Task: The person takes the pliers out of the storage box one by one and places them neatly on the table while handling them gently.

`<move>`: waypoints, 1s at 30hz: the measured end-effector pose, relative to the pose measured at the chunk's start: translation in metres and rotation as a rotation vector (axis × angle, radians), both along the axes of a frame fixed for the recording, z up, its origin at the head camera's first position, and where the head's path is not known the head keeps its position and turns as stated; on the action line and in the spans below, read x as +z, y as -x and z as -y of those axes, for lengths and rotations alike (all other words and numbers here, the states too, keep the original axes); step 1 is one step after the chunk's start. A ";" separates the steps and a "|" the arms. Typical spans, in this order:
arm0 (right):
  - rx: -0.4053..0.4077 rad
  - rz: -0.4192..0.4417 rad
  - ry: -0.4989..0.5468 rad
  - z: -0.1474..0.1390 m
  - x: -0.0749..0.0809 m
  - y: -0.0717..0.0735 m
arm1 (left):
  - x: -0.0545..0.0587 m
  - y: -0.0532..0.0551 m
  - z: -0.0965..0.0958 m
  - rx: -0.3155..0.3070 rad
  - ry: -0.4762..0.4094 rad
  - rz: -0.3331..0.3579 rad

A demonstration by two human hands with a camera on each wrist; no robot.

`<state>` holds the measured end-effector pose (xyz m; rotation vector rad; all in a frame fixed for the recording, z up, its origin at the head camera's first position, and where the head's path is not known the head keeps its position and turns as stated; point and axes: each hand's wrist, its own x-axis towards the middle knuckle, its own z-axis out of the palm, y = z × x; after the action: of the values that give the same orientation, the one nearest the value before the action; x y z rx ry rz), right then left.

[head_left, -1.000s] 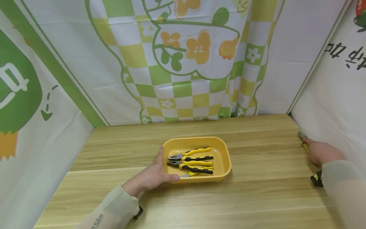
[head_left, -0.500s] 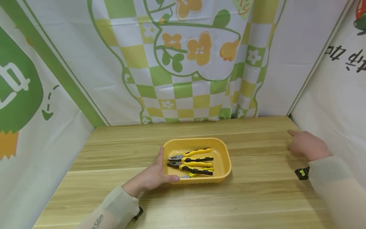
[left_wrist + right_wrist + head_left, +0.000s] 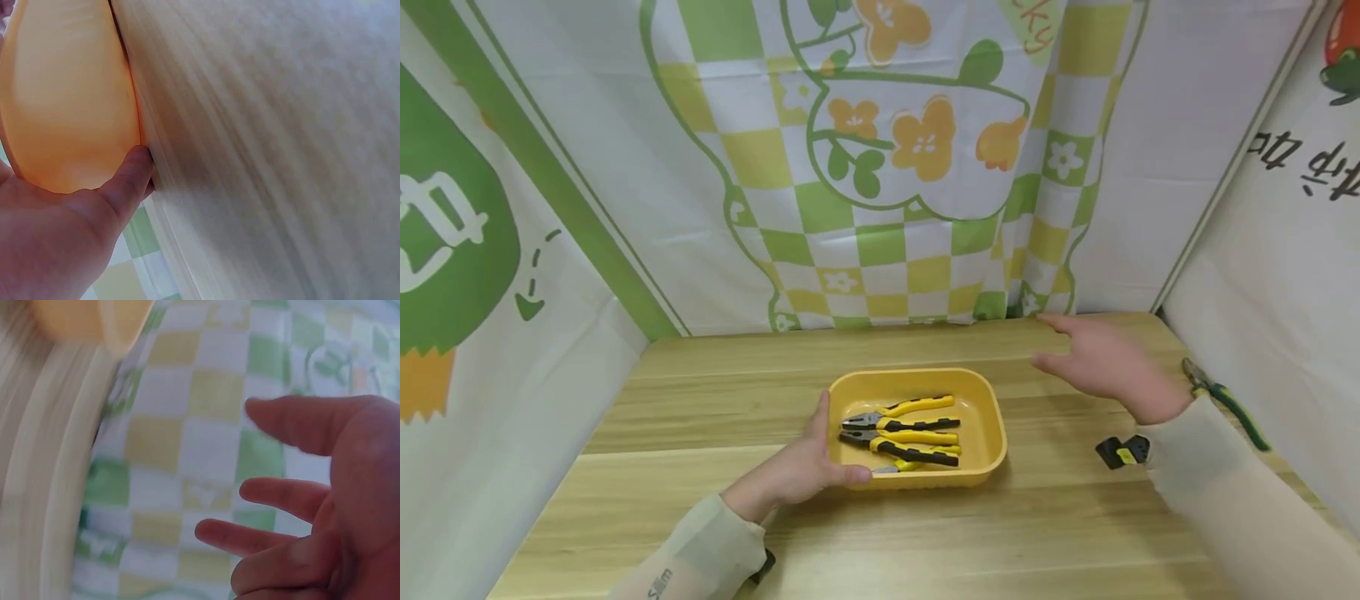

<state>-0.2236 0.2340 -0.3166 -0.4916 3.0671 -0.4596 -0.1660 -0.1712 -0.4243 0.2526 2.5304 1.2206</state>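
My left hand (image 3: 797, 467) grips the left end of a yellow plastic tray (image 3: 992, 417), thumb over the front rim and fingers along the left side. In the left wrist view, the thumb presses against the tray wall (image 3: 69, 106). Inside the tray lie two combination pliers (image 3: 917, 454) with yellow and black handles, heads to the left. A third tool with yellow handles (image 3: 906, 465) is partly hidden beneath them. To the tray's right, my right hand (image 3: 1105, 362) hovers over the table, fingers spread, holding nothing. Green-handled pliers (image 3: 1232, 410) lie beyond its wrist, at the table's right side.
The tray stands on a wood-grain table (image 3: 925, 542). A checked cloth (image 3: 887, 250) hangs along the back edge, and white printed sheets (image 3: 1285, 275) enclose the sides. A black device (image 3: 1123, 451) is worn under the right wrist.
My right hand has let go of the green-handled pliers at the right side and swung left toward the tray, its fingers spreading. The left hand and tray have stayed in place.
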 end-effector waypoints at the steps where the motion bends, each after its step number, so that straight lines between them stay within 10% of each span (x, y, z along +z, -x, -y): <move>1: 0.011 0.007 0.022 0.008 0.003 -0.001 | 0.000 0.000 0.000 -0.002 0.003 -0.001; 9: 0.105 0.115 0.165 0.056 0.013 -0.004 | 0.001 0.000 -0.001 -0.004 -0.001 -0.023; 30: 0.220 0.355 -0.014 0.127 -0.019 -0.009 | -0.001 0.002 0.001 -0.009 0.002 0.001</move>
<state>-0.2148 0.1069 -0.3361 -0.6572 2.6399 -0.4600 -0.1680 -0.1724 -0.4252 0.2627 2.5270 1.2139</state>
